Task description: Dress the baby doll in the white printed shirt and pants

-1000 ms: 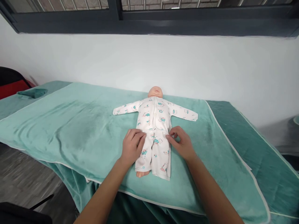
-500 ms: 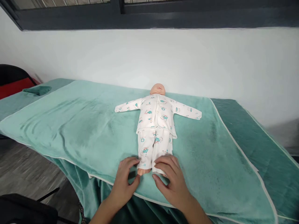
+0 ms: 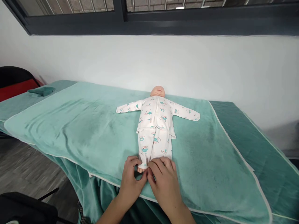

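Observation:
A baby doll point(image 3: 158, 91) lies on its back, arms spread wide, dressed in a white printed jacket point(image 3: 156, 113) and matching trousers point(image 3: 145, 146). My left hand point(image 3: 131, 179) is curled round the cuff of the left-hand trouser leg, with the doll's toes point(image 3: 140, 170) showing between thumb and fingers. Bent over the lower end of the other leg, my right hand point(image 3: 165, 177) hides that cuff and foot. Its thumb and forefinger pinch close to the inner edge of the left-hand cuff, nearly meeting my left thumb.
Under the doll, a light green blanket point(image 3: 98, 130) with a pale edge covers a bed draped in darker green cloth point(image 3: 235, 124). Behind stands a white wall point(image 3: 149, 59) below a dark window frame point(image 3: 149, 26). A black and red chair point(image 3: 18, 84) is at far left.
Both hands have closed in on the trouser cuffs. My right hand has moved left, and its spread fingers have drawn together. The view has tilted slightly upward.

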The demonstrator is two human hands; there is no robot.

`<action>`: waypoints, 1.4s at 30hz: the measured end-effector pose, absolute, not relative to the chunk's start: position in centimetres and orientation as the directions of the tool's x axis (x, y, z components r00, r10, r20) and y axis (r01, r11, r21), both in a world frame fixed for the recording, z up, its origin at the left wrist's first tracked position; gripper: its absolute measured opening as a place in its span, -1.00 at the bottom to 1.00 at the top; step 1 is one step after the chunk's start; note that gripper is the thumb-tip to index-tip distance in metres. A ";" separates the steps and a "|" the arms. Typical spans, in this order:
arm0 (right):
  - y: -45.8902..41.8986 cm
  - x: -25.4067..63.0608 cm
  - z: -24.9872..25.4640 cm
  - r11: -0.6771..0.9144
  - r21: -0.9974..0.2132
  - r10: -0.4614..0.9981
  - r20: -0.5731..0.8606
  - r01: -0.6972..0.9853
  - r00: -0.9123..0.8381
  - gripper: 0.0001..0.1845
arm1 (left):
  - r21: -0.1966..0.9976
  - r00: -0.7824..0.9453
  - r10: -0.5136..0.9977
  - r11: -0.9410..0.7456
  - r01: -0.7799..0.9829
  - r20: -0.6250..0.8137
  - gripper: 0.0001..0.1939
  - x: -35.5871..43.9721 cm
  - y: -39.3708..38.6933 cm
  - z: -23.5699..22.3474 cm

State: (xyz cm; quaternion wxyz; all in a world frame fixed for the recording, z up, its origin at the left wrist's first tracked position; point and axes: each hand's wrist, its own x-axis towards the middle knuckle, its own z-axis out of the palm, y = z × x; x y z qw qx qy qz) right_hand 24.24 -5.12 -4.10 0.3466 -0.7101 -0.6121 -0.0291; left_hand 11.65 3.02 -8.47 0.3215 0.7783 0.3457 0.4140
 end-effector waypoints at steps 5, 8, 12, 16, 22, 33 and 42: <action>-5.0 24.2 -4.2 -0.001 -0.495 0.843 0.468 0.869 0.267 -0.84 | 0.836 0.339 0.857 -0.482 0.262 0.388 -0.79 13.0 2.2 -7.8; -5.0 24.4 -4.3 0.013 -0.515 0.837 0.475 0.857 0.273 -0.84 | 0.807 0.360 0.831 -0.527 0.267 0.424 -0.78 13.0 2.2 -7.8; -5.1 24.4 -4.4 0.029 -0.516 0.838 0.479 0.856 0.260 -0.86 | 0.709 0.389 0.754 -0.645 0.286 0.529 -0.75 12.5 2.5 -8.2; -5.1 24.2 -4.6 0.003 -0.491 0.842 0.471 0.871 0.262 -0.80 | 0.678 0.448 0.716 -0.681 0.278 0.535 -0.73 11.6 2.9 -8.6; -4.9 24.1 -4.6 0.023 -0.550 0.830 0.476 0.835 0.291 -0.83 | 0.768 0.501 0.738 -0.607 0.203 0.451 -0.75 9.4 3.5 -8.8; -6.7 24.3 -2.9 0.171 -0.574 0.823 0.530 0.801 0.204 -0.81 | 0.859 0.537 0.786 -0.471 0.200 0.306 -0.93 7.3 3.3 -8.9; -8.7 24.8 -5.1 0.078 -0.556 0.748 0.582 0.827 0.321 -0.60 | 0.855 0.498 0.823 -0.444 0.266 0.272 -0.90 6.7 2.8 -9.8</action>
